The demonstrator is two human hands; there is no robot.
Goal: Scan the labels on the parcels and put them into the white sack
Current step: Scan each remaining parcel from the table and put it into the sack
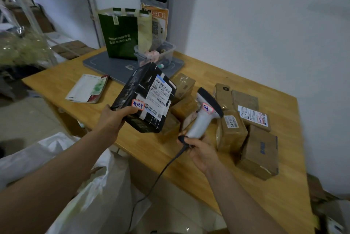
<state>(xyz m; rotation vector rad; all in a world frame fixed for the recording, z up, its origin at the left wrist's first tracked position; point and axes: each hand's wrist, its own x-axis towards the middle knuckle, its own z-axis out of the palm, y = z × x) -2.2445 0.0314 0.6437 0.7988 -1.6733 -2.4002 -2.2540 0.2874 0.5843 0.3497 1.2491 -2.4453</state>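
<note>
Green bag (119, 35), clear tub (167, 52) behind parcels (231, 131)

**Black parcel held beside the scanner, brown parcels on the surface**

The black parcel (145, 97) is tilted in the air above the near edge of the surface (265, 196), gripped at its lower left corner by the left hand (113, 118). Its white barcoded label (161, 95) faces up, with a small red-edged handwritten sticker beside the thumb. Just to its right is the scanner (203, 114), pale grey with a dark head. The right hand (200, 150) grips its handle, and a dark cable trails down from its base. Brown cardboard parcels (231, 129) lie bunched together on the surface beyond the scanner, one (253, 115) showing a white label face up. The white sack (91, 186) slumps crumpled on the floor under the left forearm.
</note>
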